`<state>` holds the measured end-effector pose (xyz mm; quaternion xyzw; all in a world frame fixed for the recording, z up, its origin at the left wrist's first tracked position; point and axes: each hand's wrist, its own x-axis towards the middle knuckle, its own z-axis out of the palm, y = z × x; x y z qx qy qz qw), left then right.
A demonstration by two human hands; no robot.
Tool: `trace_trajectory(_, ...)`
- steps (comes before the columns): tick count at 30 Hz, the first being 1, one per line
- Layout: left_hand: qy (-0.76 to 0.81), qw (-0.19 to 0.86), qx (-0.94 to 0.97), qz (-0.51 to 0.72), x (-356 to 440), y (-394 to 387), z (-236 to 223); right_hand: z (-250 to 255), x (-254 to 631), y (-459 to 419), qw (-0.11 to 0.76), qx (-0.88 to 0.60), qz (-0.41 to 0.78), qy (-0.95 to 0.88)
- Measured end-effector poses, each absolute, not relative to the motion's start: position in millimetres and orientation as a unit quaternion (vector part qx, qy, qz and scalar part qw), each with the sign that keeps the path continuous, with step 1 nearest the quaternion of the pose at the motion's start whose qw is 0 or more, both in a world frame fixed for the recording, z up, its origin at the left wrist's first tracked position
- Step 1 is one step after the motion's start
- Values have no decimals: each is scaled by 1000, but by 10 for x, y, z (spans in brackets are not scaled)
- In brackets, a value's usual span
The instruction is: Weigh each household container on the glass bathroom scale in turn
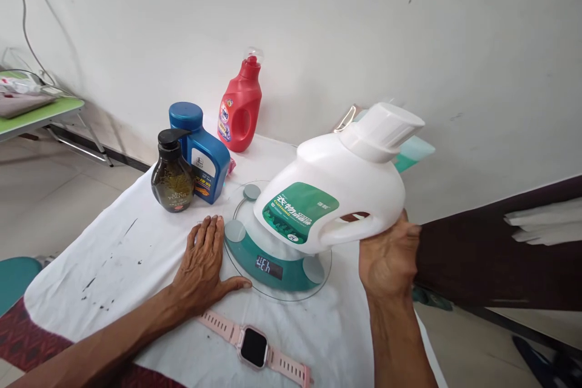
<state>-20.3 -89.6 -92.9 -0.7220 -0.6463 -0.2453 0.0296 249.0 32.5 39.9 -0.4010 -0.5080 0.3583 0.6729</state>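
Note:
My right hand (390, 257) grips the far side of a white laundry detergent jug (354, 179) with a green label, its fingers partly hidden behind the handle. The jug leans to the right over a round glass scale (269, 264); whether its base touches the glass I cannot tell. Lit digits show on the scale's display. My left hand (202, 260) lies flat on the white cloth with the thumb spread towards the scale's rim. Below it is a pink smartwatch (253, 345), unfastened.
Left of the scale stand a dark pump bottle (173, 176) and a blue bottle (207, 157). A red detergent bottle (242, 106) is against the wall. Something green and translucent (414, 153) shows behind the jug. A green-topped side table (40, 115) stands far left.

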Motion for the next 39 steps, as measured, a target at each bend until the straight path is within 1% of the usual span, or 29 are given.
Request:
trace_trajectory(3,-646,25,-723,-245,-199,-894,-913,106,2758,235,685,-496,326,-423)
trace_trajectory(6,-645,8,-726,-238,-204,-887,-882,-264,2951,70,646,-584,327,-368)
trace_trajectory(9,-644,-10,-730,-231,-217,-877,-839,-530,2981,-79,627,-607,327,-363)
trace_trajectory(13,-642,-16,-735,-218,-234,-859,-781,-623,2920,-115,611,-608,311,-401)
trace_trajectory(24,-640,-16,-741,-203,-234,-850,-734,-611,2951,-127,576,-595,318,-463)
trace_trajectory(30,-635,-10,-747,-198,-253,-848,-731,-610,2946,-120,584,-600,310,-451)
trace_trajectory(33,-625,22,-753,-203,-258,-857,-727,-412,2911,-123,618,-572,277,-464)
trace_trajectory(36,-614,59,-757,-217,-255,-849,-735,-67,2769,-81,649,-503,246,-515)
trace_trajectory(37,-611,68,-757,-221,-252,-843,-740,56,2701,-50,651,-478,254,-532)
trace_trajectory(39,-609,82,-756,-224,-249,-830,-752,277,2557,34,637,-444,310,-548)
